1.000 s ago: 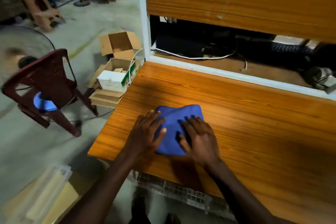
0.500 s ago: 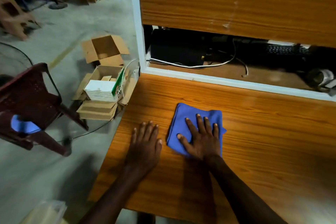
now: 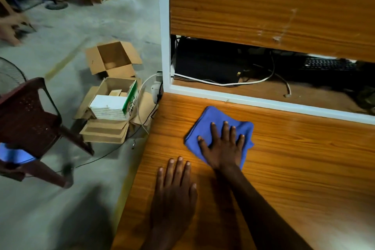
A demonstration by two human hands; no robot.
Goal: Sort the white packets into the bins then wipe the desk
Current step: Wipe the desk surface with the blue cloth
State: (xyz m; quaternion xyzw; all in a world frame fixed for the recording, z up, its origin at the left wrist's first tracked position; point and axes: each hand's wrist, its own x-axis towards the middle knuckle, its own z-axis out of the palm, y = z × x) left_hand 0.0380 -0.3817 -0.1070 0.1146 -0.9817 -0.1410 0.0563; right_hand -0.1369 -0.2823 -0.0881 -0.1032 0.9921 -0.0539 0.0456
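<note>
Right hand (image 3: 222, 146) flat, fingers spread, pressing blue cloth (image 3: 215, 122) at 12 o'clock. Left hand (image 3: 174, 186) flat on bare tabletop (image 3: 294, 168) at 7 o'clock of cloth, apart. Unwiped wood lies toward 3 o'clock; right hand nearer.

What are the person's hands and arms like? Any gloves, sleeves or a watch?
Both are bare. The left hand and right hand wear no gloves or rings, the nails are short, and no sleeve, watch or band shows on either forearm within the picture.
</note>
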